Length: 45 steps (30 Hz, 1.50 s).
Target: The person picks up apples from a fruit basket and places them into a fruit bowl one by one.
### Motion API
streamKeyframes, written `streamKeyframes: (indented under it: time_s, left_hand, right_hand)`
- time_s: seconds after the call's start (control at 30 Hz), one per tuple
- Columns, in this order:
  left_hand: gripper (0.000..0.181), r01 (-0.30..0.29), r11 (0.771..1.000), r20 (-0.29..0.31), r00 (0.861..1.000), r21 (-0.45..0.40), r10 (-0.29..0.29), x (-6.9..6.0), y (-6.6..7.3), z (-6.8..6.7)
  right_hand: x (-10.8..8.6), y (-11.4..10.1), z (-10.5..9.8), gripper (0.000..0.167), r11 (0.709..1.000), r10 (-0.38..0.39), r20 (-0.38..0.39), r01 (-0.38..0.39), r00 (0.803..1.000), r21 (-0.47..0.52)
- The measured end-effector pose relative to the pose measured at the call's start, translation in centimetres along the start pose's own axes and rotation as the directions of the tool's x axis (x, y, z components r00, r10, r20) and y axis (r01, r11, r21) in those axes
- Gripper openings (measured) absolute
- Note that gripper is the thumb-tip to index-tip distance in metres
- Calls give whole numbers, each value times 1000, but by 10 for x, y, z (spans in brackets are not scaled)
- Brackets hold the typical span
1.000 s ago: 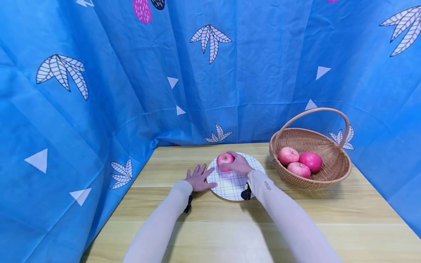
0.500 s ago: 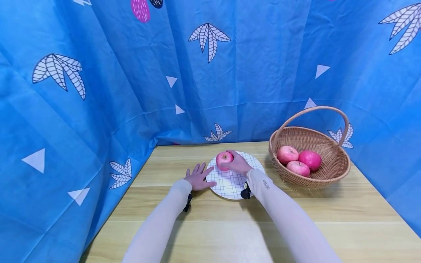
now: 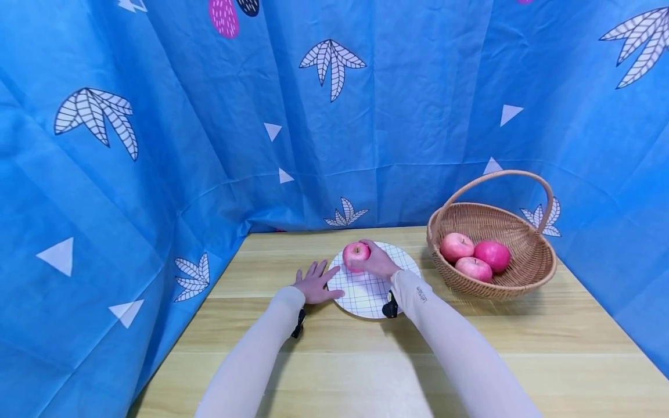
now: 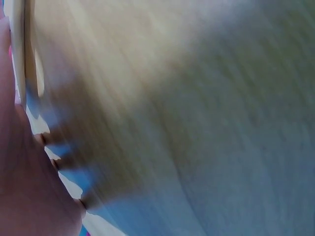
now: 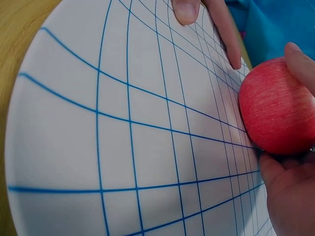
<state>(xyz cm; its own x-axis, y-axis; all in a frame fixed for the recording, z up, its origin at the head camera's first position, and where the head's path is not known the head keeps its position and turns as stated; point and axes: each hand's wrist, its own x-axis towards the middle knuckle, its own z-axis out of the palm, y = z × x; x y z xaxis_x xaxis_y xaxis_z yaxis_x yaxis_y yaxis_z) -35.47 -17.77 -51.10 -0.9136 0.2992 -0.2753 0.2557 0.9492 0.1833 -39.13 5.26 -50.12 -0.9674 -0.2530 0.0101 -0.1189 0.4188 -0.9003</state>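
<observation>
A red apple sits on a round white plate with a blue grid pattern. Thumb and fingers of my right hand curl about the apple from its right side; the right wrist view shows the apple between them, low against the plate. At the plate's left edge is my left hand, fingers spread straight, with the thumb and forefinger reaching over the rim. In the left wrist view, part of the left hand shows above the wooden surface.
A wicker basket with a tall handle stands right of the plate. Three apples lie in it. The wooden table is bordered at the back and sides by a blue patterned curtain.
</observation>
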Motion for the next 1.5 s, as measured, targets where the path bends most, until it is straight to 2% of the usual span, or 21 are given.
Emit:
streamKeyframes:
  time_s: [0.47,0.73,0.93,1.07,1.27,1.5]
  left_hand:
    - [87,-31,999,1,1000,-9,31,2,4,0]
    - [91,-20,1000,9,1000,4,20,13,-5,10]
    - [94,-29,999,-2,1000,-15,29,19,-11,13]
    - [94,-33,999,-1,999,-14,33,18,-13,13]
    - [93,-34,999,-11,999,-13,34,14,-13,12]
    - [90,-49,999,-33,998,-3,49,7,-9,7]
  right_hand:
    - [-5,1,-8,99,999,19,19,-18,1000,-39]
    - [-11,-8,-13,96,1000,-20,28,20,999,-3]
    - [-18,-17,-20,88,999,-24,42,25,999,-23]
    - [-22,-22,-25,85,997,-26,41,29,999,-70]
    - [-29,-27,-34,86,995,-39,59,44,997,-91]
    - [-42,-32,-46,85,987,-98,82,107,992,-119]
